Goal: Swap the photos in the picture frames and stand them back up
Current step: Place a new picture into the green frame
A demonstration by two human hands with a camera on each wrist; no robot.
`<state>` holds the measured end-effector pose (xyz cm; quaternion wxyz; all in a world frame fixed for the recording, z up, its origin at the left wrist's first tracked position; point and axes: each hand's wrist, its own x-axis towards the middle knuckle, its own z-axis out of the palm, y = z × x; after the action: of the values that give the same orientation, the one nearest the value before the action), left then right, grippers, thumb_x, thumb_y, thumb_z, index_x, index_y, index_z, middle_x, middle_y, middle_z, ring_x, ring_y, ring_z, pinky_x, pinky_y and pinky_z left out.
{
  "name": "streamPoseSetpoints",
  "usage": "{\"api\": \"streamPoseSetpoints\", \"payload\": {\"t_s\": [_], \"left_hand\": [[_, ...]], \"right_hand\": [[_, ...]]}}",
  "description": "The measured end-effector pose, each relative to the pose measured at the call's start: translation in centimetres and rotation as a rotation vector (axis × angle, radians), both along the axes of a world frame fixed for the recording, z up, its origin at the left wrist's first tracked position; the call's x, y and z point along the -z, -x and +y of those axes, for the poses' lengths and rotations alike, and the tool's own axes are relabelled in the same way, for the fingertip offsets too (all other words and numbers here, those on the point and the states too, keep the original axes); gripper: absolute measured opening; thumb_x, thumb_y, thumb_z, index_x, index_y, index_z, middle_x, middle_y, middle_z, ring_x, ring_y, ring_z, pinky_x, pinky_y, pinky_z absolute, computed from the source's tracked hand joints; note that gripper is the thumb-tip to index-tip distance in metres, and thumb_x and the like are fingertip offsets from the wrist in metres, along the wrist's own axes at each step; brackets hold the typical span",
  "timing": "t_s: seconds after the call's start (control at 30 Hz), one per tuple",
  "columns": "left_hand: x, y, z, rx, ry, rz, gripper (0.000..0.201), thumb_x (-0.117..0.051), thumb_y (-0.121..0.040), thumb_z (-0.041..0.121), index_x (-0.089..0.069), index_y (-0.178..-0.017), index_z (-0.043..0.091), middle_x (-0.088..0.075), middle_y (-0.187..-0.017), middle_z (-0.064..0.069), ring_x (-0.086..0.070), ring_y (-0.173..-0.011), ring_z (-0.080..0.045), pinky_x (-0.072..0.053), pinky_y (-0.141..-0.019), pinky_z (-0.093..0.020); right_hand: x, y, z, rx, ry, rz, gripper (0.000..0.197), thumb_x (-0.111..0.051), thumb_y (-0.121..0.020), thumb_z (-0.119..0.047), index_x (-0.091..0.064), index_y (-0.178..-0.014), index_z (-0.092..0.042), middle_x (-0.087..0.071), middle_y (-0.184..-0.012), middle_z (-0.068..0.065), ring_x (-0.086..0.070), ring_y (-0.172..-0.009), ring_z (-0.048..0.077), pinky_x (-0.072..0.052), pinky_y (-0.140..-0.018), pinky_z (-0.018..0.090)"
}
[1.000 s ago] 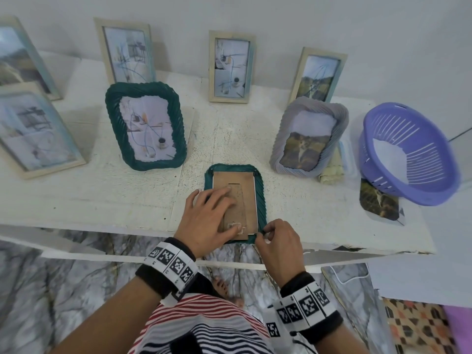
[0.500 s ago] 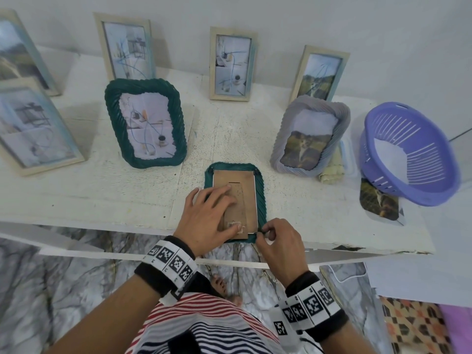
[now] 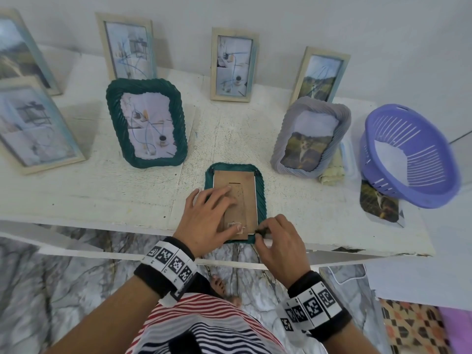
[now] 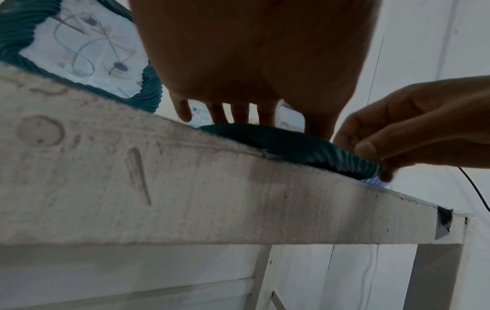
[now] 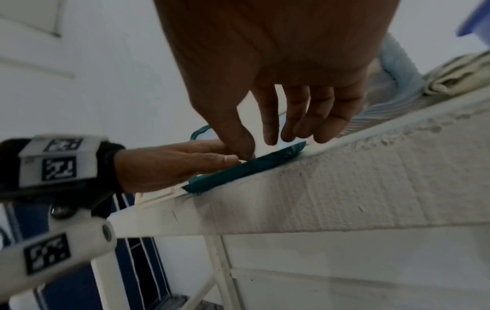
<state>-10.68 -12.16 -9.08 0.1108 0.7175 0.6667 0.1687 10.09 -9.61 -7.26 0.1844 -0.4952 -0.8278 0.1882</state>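
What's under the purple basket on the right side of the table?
A loose photo pokes out from under the purple basket, showing a dark landscape print. Its far end is covered by the basket, so anything else beneath cannot be seen.

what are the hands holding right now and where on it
The left hand presses flat on the cardboard back of the face-down green frame; the right hand pinches a small tab at its near right corner.

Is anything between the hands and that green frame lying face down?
No. The left hand lies flat on the frame's cardboard back, and the right hand pinches at its near right corner. Nothing visible sits between.
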Motion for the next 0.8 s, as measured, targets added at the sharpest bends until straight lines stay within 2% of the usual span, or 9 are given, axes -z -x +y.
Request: {"api": "streamPoseSetpoints", "payload": {"t_s": [0.1, 0.2, 0.27, 0.3, 0.37, 0.4, 0.47, 0.63, 0.8], "left_hand": [[0.2, 0.4, -0.3, 0.036, 0.002, -0.063, 0.045, -0.034, -0.095, 0.056, -0.051, -0.129, 0.031, -0.037, -0.152, 0.011, -0.032, -0.136, -0.015, -0.024, -0.113, -0.051], [0.2, 1.4, -0.6, 0.089, -0.019, -0.190, 0.043, -0.031, -0.100, 0.037, -0.052, -0.135, 0.024, -0.032, -0.157, 0.006, -0.029, -0.140, -0.012, -0.024, -0.114, -0.038], [-0.2, 2.1, -1.2, 0.052, -0.056, -0.266, 0.041, -0.036, -0.098, 0.030, -0.055, -0.133, 0.019, -0.039, -0.152, 0.002, -0.038, -0.135, -0.014, -0.030, -0.111, -0.034], [-0.5, 2.4, -1.7, 0.002, -0.084, -0.280, 0.038, -0.040, -0.096, 0.031, -0.059, -0.127, 0.018, -0.047, -0.143, 0.001, -0.046, -0.127, -0.015, -0.038, -0.105, -0.036], [-1.1, 2.7, -2.8, -0.097, -0.097, -0.259, 0.031, -0.045, -0.092, 0.037, -0.065, -0.108, 0.019, -0.058, -0.113, 0.004, -0.055, -0.099, -0.013, -0.050, -0.083, -0.038], [-1.3, 2.8, -3.5, -0.122, -0.080, -0.241, 0.030, -0.047, -0.090, 0.042, -0.066, -0.100, 0.021, -0.058, -0.100, 0.007, -0.055, -0.087, -0.010, -0.052, -0.074, -0.036], [-1.2, 2.9, -4.8, -0.124, -0.058, -0.218, 0.028, -0.051, -0.088, 0.046, -0.067, -0.094, 0.024, -0.056, -0.088, 0.011, -0.055, -0.075, -0.006, -0.052, -0.064, -0.033], [-0.8, 2.5, -5.5, -0.136, -0.075, -0.220, 0.027, -0.055, -0.086, 0.043, -0.070, -0.092, 0.021, -0.054, -0.080, 0.011, -0.053, -0.069, -0.007, -0.051, -0.059, -0.031], [-0.7, 2.3, -5.4, -0.211, -0.011, -0.390, 0.031, -0.055, -0.082, 0.047, -0.071, -0.089, 0.021, -0.056, -0.077, 0.014, -0.056, -0.067, -0.003, -0.052, -0.063, -0.031]], "right_hand": [[-0.6, 0.5, -0.1, -0.127, -0.095, -0.080, 0.026, -0.062, -0.082, -0.029, -0.061, -0.104, -0.016, -0.054, -0.102, 0.004, -0.047, -0.085, 0.020, -0.044, -0.069, 0.027], [-0.7, 0.8, 0.2, -0.224, -0.079, -0.143, 0.035, -0.058, -0.081, -0.040, -0.063, -0.111, -0.022, -0.054, -0.111, 0.006, -0.046, -0.094, 0.024, -0.048, -0.074, 0.033], [-0.5, 0.8, 0.3, -0.240, -0.063, -0.160, 0.038, -0.059, -0.079, -0.044, -0.063, -0.111, -0.023, -0.054, -0.111, 0.006, -0.046, -0.095, 0.025, -0.050, -0.075, 0.035], [-0.4, 0.8, 0.4, -0.244, -0.060, -0.161, 0.038, -0.059, -0.079, -0.044, -0.064, -0.110, -0.023, -0.054, -0.111, 0.006, -0.046, -0.096, 0.025, -0.051, -0.075, 0.035], [-0.3, 0.8, 0.4, -0.243, -0.063, -0.151, 0.039, -0.061, -0.078, -0.045, -0.065, -0.110, -0.023, -0.054, -0.110, 0.005, -0.046, -0.097, 0.024, -0.052, -0.072, 0.031], [-0.3, 0.8, 0.4, -0.240, -0.068, -0.138, 0.039, -0.062, -0.078, -0.044, -0.065, -0.110, -0.023, -0.054, -0.110, 0.005, -0.046, -0.098, 0.024, -0.052, -0.071, 0.029], [-0.1, 0.7, 0.4, -0.235, -0.081, -0.122, 0.039, -0.063, -0.078, -0.044, -0.066, -0.110, -0.022, -0.054, -0.109, 0.005, -0.047, -0.098, 0.024, -0.053, -0.071, 0.029], [0.2, 1.2, 0.3, -0.222, -0.119, -0.125, 0.040, -0.060, -0.080, -0.044, -0.067, -0.111, -0.020, -0.055, -0.108, 0.008, -0.048, -0.097, 0.026, -0.054, -0.072, 0.033], [0.3, 1.2, 0.0, -0.204, -0.131, -0.130, 0.040, -0.059, -0.081, -0.044, -0.067, -0.113, -0.020, -0.056, -0.110, 0.010, -0.049, -0.098, 0.028, -0.055, -0.072, 0.035]]}}
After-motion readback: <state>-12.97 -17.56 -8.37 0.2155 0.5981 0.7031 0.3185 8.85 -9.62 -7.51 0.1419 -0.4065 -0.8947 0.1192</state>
